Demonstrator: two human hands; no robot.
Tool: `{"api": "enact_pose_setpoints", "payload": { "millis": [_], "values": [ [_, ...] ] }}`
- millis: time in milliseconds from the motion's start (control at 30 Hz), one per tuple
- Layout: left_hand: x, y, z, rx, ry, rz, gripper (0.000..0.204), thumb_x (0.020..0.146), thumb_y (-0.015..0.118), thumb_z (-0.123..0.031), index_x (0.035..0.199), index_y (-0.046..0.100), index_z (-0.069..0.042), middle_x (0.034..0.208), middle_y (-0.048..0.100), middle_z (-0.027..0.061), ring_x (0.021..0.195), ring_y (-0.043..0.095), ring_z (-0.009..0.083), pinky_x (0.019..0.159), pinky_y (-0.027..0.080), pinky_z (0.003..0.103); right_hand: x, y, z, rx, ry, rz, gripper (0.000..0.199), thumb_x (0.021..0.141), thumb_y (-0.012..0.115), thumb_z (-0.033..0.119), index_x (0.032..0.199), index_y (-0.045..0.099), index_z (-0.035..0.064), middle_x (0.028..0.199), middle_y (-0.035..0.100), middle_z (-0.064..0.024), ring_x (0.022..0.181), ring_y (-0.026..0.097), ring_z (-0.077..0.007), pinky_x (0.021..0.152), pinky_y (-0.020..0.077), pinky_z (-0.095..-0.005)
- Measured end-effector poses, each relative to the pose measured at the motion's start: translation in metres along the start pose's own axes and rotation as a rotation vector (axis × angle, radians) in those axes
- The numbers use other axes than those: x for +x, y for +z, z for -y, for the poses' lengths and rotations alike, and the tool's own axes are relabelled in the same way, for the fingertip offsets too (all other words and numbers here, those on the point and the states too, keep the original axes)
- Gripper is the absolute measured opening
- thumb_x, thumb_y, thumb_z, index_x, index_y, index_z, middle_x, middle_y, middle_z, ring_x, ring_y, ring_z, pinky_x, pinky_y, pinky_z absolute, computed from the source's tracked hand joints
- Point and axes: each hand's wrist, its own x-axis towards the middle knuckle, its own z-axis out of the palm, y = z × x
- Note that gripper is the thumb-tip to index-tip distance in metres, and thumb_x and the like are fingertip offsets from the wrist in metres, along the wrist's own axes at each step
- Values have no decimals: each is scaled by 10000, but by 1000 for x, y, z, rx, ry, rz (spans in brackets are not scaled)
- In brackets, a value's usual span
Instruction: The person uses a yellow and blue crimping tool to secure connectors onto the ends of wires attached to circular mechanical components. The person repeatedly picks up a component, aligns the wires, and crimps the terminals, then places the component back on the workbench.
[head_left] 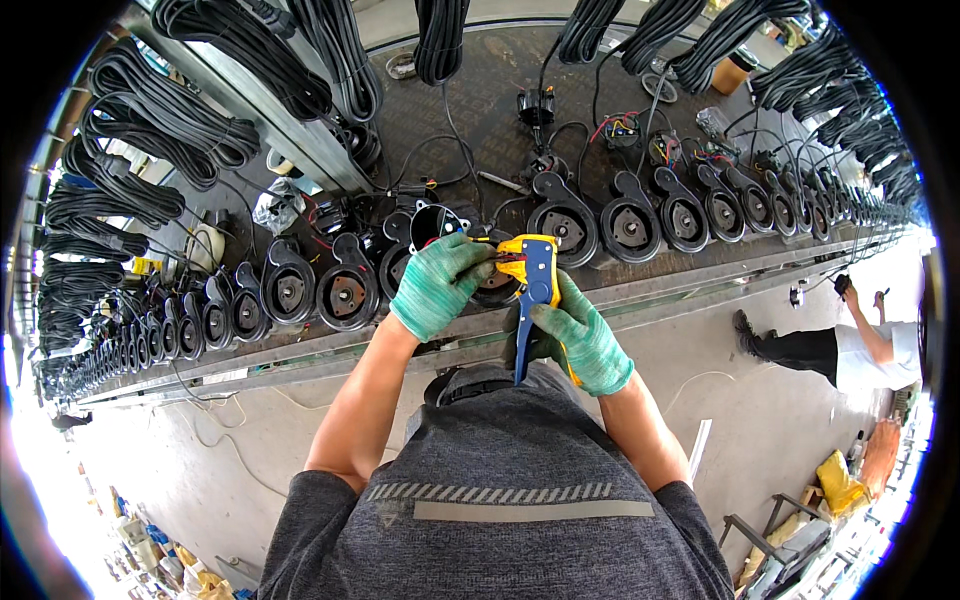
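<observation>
Head view puts both of my gloved hands at the near edge of the long workbench (700, 285), just above my chest. My right hand (583, 343) is clenched around the handles of a yellow and blue wire stripper (531, 283); its long axis runs near to far, blue handle pointing back at me and the yellow head at the far end. My left hand (437, 283) sits just left of that head, fingers pinched on a thin red wire (505, 259) that leads rightward straight into the tool's mouth. So the wire lies crosswise to the stripper, left hand feeding and right hand squeezing, the two hands almost touching at the head. I cannot tell how deep the wire end sits in the tool.

The wire seems to come from one of the black round housings (345, 292), which stand in a row curving away along the bench to left and right. Coils of black cable (170, 130) hang on the far side. Another person (850, 350) stands on the floor well off to the right.
</observation>
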Motion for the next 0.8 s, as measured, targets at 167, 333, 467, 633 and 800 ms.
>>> {"api": "enact_pose_setpoints", "payload": {
  "millis": [167,333,467,633,800],
  "values": [
    [1,1,0,40,19,27,208,877,750,-137,1061,750,-40,970,711,133,878,692,343,759,559,407,2,-6,-7,2,10,-36,596,1018,651,102,1553,391,60,1233,610,0,1093,567,-90,983,473,-252],
    [3,1,3,54,59,26,200,869,753,-136,1046,752,-44,968,706,129,877,688,337,762,560,414,3,-6,-7,-30,2,-53,586,1021,649,110,1547,397,54,1228,611,-4,1088,565,-89,976,469,-243],
    [6,-2,3,81,111,47,194,865,755,-141,1035,752,-46,959,704,124,866,687,332,757,562,412,6,-7,-9,-17,21,-68,578,1014,652,133,1536,416,58,1212,615,-5,1069,563,-88,950,467,-231],
    [6,3,8,84,110,47,192,863,758,-132,1029,747,-36,939,701,124,839,683,338,749,557,403,13,-10,-11,15,-18,-131,551,998,646,167,1507,462,58,1193,628,-16,1047,575,-94,922,473,-234],
    [19,-5,8,-161,-116,-27,218,909,757,-123,1075,725,15,913,710,132,806,683,253,730,533,350,17,-12,-7,242,-123,-125,562,964,635,105,1498,471,45,1199,638,-27,1052,606,-121,950,486,-263]
  ]
}}
